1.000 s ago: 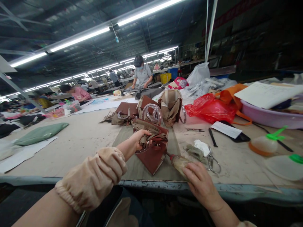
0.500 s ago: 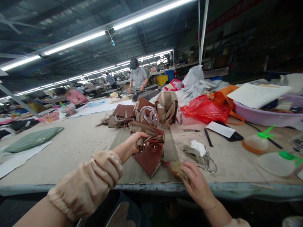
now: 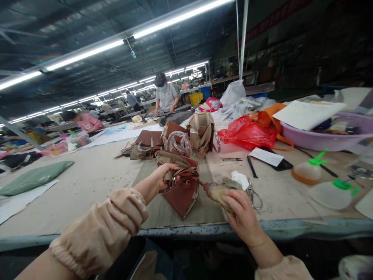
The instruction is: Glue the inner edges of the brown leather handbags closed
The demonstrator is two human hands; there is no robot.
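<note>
A reddish-brown handbag (image 3: pixel 181 199) with khaki lining lies tilted on a grey-green mat (image 3: pixel 154 210) at the table's front. My left hand (image 3: pixel 166 175) is closed around the bunched lining at the bag's upper part. In my right hand (image 3: pixel 240 208) is a yellowish squeeze bottle (image 3: pixel 217 192) with a red collar, its thin tip pointing left at the bag's right edge. Whether the tip touches the edge I cannot tell. Just behind stand more brown bags (image 3: pixel 201 132) with plastic-wrapped handles (image 3: pixel 178 143).
Scissors (image 3: pixel 256 199) and a crumpled white tissue (image 3: pixel 240 179) lie beyond my right hand. Farther right are two green-capped bottles (image 3: pixel 305 171), a phone-like black item (image 3: pixel 284 165) and a purple basin (image 3: pixel 317 136). A red plastic bag (image 3: pixel 247 132) sits behind. A co-worker (image 3: pixel 166 97) stands across the table.
My right hand has raised the bottle slightly, and its tip is a little higher along the bag's right edge. My left hand keeps its hold. The whole view has shifted slightly.
</note>
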